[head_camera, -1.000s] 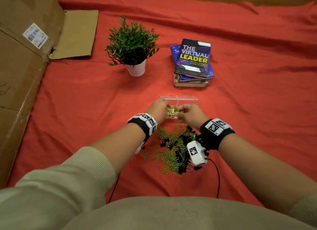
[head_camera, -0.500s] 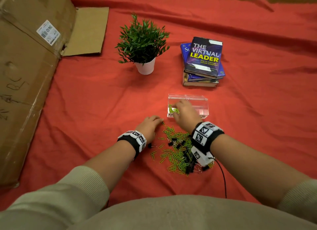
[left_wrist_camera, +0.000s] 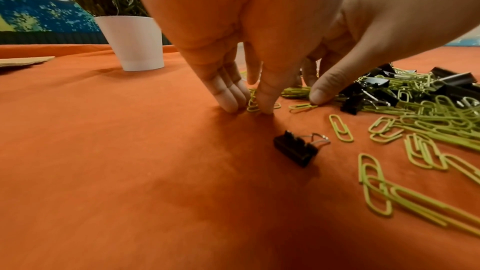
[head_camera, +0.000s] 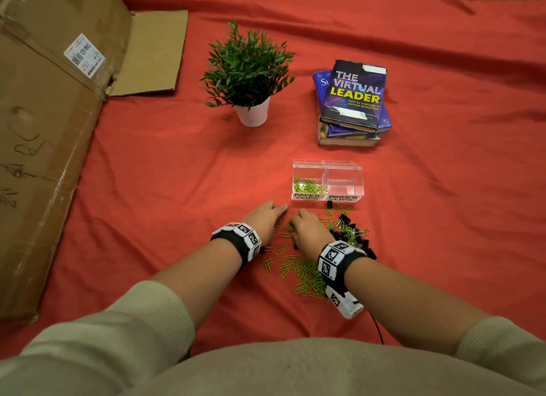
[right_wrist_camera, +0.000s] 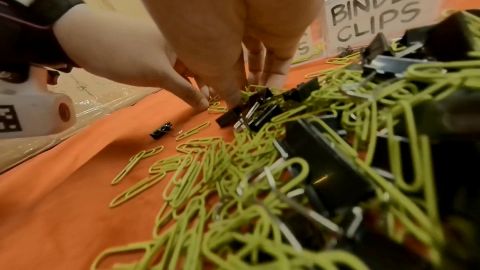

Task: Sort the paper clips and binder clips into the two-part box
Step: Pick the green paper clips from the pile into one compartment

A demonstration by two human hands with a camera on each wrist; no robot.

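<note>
While the left hand (head_camera: 263, 222) presses straight fingers on flat green paper clips (left_wrist_camera: 253, 104), the right hand (head_camera: 307, 229) pinches more beside the pile; light, slippery wire, best slid then nipped, box (head_camera: 327, 180) just beyond

two-part box (head_camera: 327, 171) behind clip pile (head_camera: 313, 273), plant (head_camera: 249, 70) left of books (head_camera: 351, 100)

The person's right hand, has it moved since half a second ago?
Yes. The right hand has pulled back from the clear two-part plastic box, toward the person, and now rests on the green paper clips.
</note>
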